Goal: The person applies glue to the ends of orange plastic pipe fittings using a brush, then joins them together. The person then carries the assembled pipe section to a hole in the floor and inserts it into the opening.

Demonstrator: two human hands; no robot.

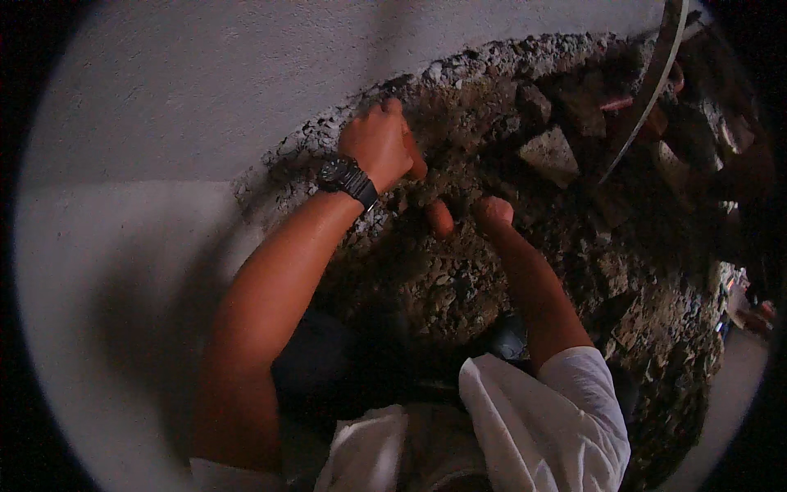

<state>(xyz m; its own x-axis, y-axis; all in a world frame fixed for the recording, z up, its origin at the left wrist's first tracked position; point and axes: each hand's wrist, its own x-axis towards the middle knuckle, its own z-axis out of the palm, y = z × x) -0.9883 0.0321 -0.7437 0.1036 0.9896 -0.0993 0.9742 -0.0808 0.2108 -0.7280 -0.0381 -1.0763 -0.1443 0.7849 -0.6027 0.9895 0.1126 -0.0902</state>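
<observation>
My left hand (379, 146), with a black watch (348, 179) on its wrist, is closed over the rubble at the foot of the wall. Along its right side shows a reddish-brown, rod-like piece (416, 161); whether the fingers grip it is hidden. Between the hands, a rounded reddish-orange end (440, 219) sticks up from the soil, its kind unclear. Just right of it, my right hand (494, 212) is closed in a fist low over the dirt. What it holds, if anything, cannot be made out.
A grey plastered wall (205, 90) bounds the rubble at the left and far side. Broken stones (551, 156) lie at the right, beside a long curved pale strip (652, 90) slanting down. Loose soil (443, 287) covers the ground in dim light.
</observation>
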